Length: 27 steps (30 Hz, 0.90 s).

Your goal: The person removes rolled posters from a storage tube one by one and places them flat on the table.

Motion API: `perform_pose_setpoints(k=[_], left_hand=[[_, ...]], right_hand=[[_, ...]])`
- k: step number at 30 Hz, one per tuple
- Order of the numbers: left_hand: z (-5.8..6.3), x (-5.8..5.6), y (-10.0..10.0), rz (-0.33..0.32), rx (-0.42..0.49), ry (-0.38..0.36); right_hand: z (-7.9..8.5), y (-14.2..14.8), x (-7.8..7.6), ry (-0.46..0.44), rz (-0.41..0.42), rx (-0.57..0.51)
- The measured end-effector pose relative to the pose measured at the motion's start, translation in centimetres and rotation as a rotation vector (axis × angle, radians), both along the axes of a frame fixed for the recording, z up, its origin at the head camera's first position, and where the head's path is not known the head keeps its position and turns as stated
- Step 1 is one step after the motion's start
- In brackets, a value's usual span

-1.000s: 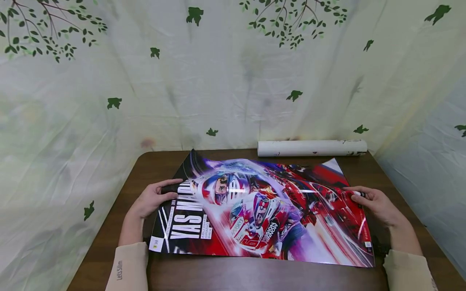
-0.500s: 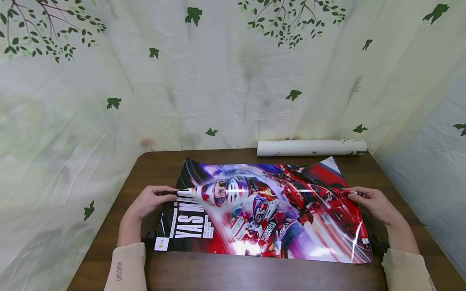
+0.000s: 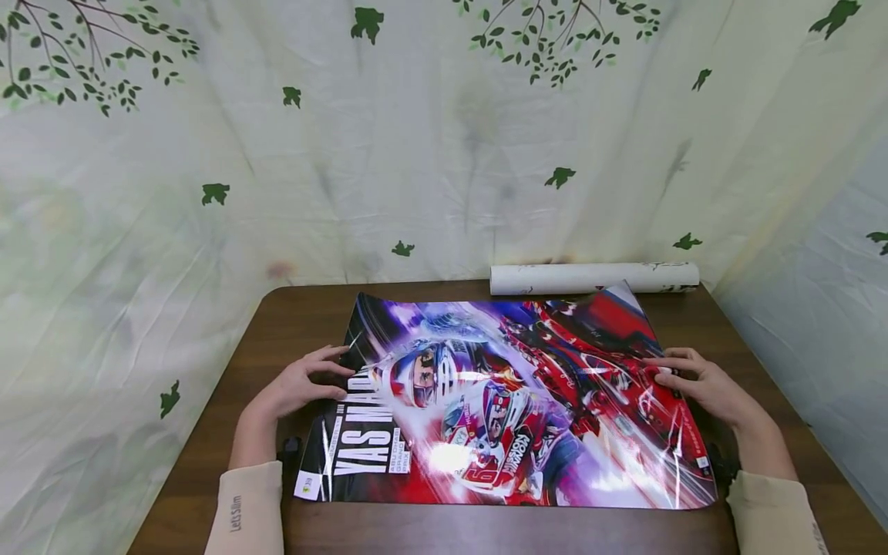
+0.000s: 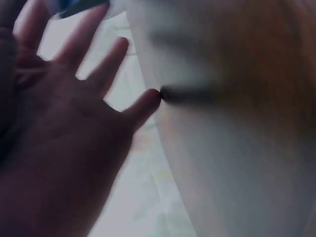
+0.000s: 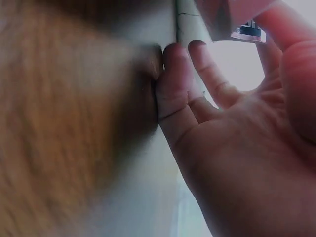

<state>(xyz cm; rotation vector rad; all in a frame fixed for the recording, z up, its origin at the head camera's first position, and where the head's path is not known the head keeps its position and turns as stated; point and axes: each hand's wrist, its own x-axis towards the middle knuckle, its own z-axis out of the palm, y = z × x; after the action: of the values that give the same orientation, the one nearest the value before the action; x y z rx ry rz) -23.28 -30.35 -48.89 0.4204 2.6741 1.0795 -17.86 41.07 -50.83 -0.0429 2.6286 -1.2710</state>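
Observation:
A glossy poster [image 3: 527, 439] in red, purple and black, printed with helmeted racing drivers, spreads across the table, its far corners lifted. My left hand [image 3: 298, 387] is at the poster's left edge, its fingers fairly straight and spread, touching the sheet. In the left wrist view the same left hand [image 4: 64, 113] shows separated fingers and only a sliver of sheet at the top. At the opposite edge my right hand [image 3: 714, 391] holds the poster between thumb and forefinger. The right wrist view shows the right hand [image 5: 237, 133] with the sheet's underside at the top.
A white tube [image 3: 590, 279] with dark marks lies along the far right edge of the brown wooden table [image 3: 291, 316]. Behind stands a pale fabric backdrop [image 3: 444, 154] with printed leaves. Bare tabletop shows in front of the poster.
The poster's near edge has shifted slightly towards me, and the sheet lies more spread out. My left fingers have parted from a closer pinch. The right hand has hardly moved.

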Motion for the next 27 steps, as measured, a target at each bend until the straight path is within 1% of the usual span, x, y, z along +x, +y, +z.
perform_pose_setpoints(k=[4, 7, 14, 18, 21, 23, 24, 27], left_hand=[[-0.2, -0.1, 0.2, -0.017, -0.066, -0.043], [-0.2, -0.2, 0.2, -0.012, -0.071, -0.050], [-0.1, 0.0, -0.1, -0.026, -0.030, -0.004], [0.1, 0.1, -0.1, -0.017, -0.001, 0.004], [0.6, 0.3, 0.0, 0.003, 0.015, 0.015], [1.1, 0.3, 0.2, 0.034, 0.018, 0.031], [1.3, 0.2, 0.2, 0.048, 0.013, 0.052], [2.1, 0.0, 0.6, 0.107, -0.012, 0.165]], right_hand=[[0.0, -0.2, -0.1, -0.010, 0.039, 0.023], [0.0, -0.4, -0.1, 0.003, 0.058, 0.031], [-0.1, -0.8, 0.1, 0.001, 0.048, 0.011], [0.1, -0.8, 0.1, 0.023, 0.049, 0.021], [0.3, -0.8, 0.1, 0.037, 0.048, 0.034], [0.4, -0.9, 0.2, 0.037, 0.033, 0.046], [0.5, -1.0, 0.1, 0.040, 0.019, 0.048], [1.1, -1.3, -0.2, 0.096, -0.028, 0.107]])
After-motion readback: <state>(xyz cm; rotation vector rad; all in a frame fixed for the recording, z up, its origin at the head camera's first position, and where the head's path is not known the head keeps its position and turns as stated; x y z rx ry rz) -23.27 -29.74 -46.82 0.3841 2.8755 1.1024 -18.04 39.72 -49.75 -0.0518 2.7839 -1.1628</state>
